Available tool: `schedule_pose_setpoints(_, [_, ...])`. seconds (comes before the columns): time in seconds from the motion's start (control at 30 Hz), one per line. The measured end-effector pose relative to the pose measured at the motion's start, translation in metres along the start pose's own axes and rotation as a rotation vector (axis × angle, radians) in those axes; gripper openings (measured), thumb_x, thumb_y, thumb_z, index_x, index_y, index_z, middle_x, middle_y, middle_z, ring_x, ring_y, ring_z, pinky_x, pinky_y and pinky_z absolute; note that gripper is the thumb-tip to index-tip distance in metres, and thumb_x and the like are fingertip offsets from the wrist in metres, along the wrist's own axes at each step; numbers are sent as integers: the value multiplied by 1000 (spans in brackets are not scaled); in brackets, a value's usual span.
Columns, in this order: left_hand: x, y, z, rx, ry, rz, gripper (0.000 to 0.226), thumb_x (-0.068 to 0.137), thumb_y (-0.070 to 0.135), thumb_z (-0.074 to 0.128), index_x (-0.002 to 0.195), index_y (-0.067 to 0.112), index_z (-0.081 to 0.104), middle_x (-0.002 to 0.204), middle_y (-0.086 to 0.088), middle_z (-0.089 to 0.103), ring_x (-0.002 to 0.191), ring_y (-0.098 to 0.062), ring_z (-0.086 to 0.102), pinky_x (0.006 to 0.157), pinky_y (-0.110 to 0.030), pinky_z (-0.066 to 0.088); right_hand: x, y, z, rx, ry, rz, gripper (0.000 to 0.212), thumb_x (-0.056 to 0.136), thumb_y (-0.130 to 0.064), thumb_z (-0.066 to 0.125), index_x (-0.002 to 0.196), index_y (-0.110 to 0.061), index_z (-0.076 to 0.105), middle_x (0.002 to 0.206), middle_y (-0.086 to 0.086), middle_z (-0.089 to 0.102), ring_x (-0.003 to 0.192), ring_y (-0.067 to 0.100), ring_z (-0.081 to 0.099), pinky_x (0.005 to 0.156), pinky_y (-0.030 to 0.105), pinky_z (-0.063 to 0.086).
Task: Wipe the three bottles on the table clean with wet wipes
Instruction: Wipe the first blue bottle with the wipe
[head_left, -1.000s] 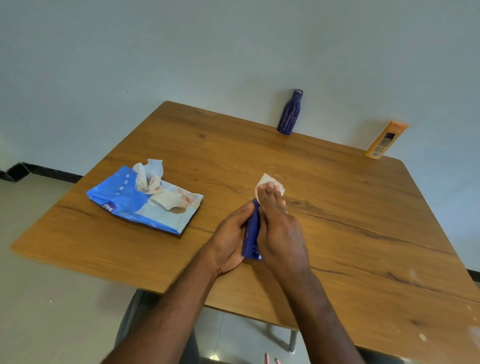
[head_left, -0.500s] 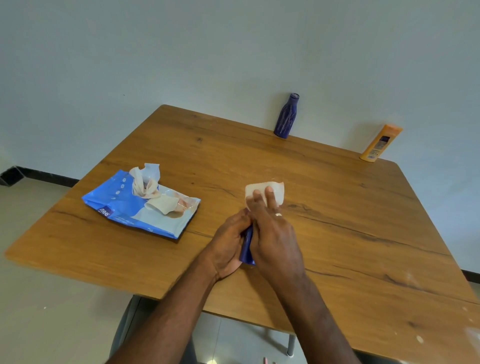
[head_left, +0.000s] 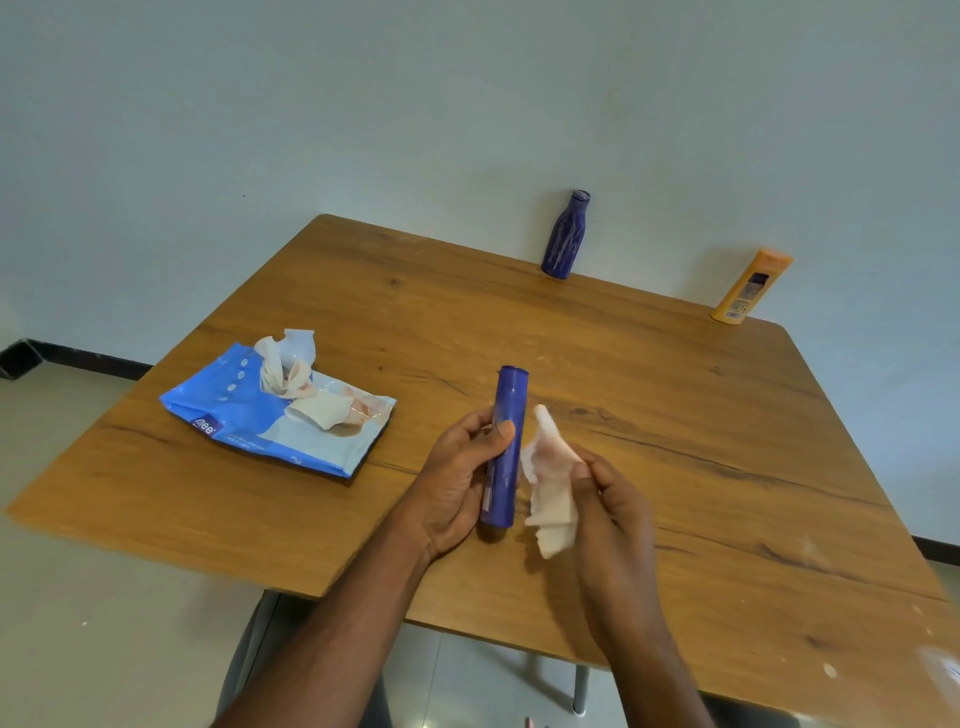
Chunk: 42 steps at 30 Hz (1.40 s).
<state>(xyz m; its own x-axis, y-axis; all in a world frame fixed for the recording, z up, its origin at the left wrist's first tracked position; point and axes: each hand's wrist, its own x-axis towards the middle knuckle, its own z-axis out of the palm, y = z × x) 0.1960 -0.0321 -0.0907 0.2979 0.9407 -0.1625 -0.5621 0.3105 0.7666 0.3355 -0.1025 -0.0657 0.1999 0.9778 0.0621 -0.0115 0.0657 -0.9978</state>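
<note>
The left hand (head_left: 457, 480) grips a slim blue bottle (head_left: 505, 447) above the wooden desk (head_left: 701, 467), thumb across its front and fingers curled behind; the bottle's capped end juts out beyond the fingers, away from the person. Just to the right of it, the right hand (head_left: 610, 512) pinches a crumpled white wet wipe (head_left: 550, 488), which hangs beside the bottle and looks slightly apart from it.

Far beyond both hands, at the desk's back edge by the wall, stand a dark blue bottle (head_left: 565, 236) and, further right, an orange bottle (head_left: 749, 287). To the left of the left hand lies a blue wipes pack (head_left: 270, 415), a wipe bunched up from its opening.

The pack shows the letters "mee"; its smaller print is too fine to read. A pale strip of label runs along the held bottle but cannot be read, nor can the orange bottle's label. The left fingers are mostly hidden behind the bottle.
</note>
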Motion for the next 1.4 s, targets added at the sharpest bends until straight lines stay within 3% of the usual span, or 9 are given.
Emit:
schedule_pose_setpoints(0.2, [2,-2,1,-64,113,-1,44,89,34,67,123,7,59,97,-15,68,83,-21,70,72,-38,60,-15,6,10,26,21,126,34,108,-18,40,125,-28,67,99,11,76,83,39,70,70,56,58])
schedule_pose_setpoints(0.5, [6,-4,-5,-116,141,-44,29,100,24,55,113,1,67,97,-20,72,76,-23,70,63,-36,60,22,-1,-4,-149,206,-43,30,106,-24,46,129,-27,65,103,-2,74,82,21,68,63,36,56])
schedule_pose_setpoints(0.6, [7,-4,-2,-101,131,-48,38,96,24,57,119,-5,64,103,-23,67,85,-27,65,74,-41,57,40,-8,14,-460,45,-213,35,105,-16,47,136,-25,60,121,0,70,101,9,67,89,33,57])
schedule_pose_setpoints(0.7, [9,-6,-4,-151,112,-44,35,102,17,51,124,-7,63,116,-26,67,102,-31,66,97,-44,52,43,-10,32,-720,-172,-301,39,105,-14,44,141,-22,54,122,6,70,95,12,69,83,30,56])
schedule_pose_setpoints(0.83, [10,-4,-5,-167,95,-58,34,103,15,53,127,-7,63,123,-27,69,108,-32,69,100,-42,54,26,-4,25,-840,-288,-411,53,96,-4,48,148,-13,47,155,5,40,142,12,38,117,24,33])
schedule_pose_setpoints(0.93, [12,-3,-3,-168,133,-89,36,102,16,54,126,-8,63,114,-27,67,94,-29,69,89,-41,57,8,4,13,-728,-258,-394,55,97,-4,51,147,-25,46,145,-1,53,128,8,55,104,15,43])
schedule_pose_setpoints(1.03, [12,-5,-3,-135,153,-71,34,106,15,47,126,-7,62,115,-27,64,95,-28,66,91,-41,54,9,6,9,-566,-192,-329,47,104,-10,49,144,-35,48,96,-10,73,77,6,69,64,14,51])
schedule_pose_setpoints(1.17, [9,-8,-3,-111,97,-58,38,107,17,46,133,-7,57,128,-31,62,113,-34,63,103,-43,51,36,2,22,-615,-135,-274,39,105,-14,47,141,-27,54,96,-2,74,76,4,66,61,15,48])
schedule_pose_setpoints(1.4, [10,-4,-6,-157,95,-72,29,100,14,56,117,-3,71,117,-25,71,100,-28,73,86,-36,61,19,-4,22,-812,-302,-413,52,98,-2,48,148,-15,46,155,5,39,139,18,45,111,34,43])
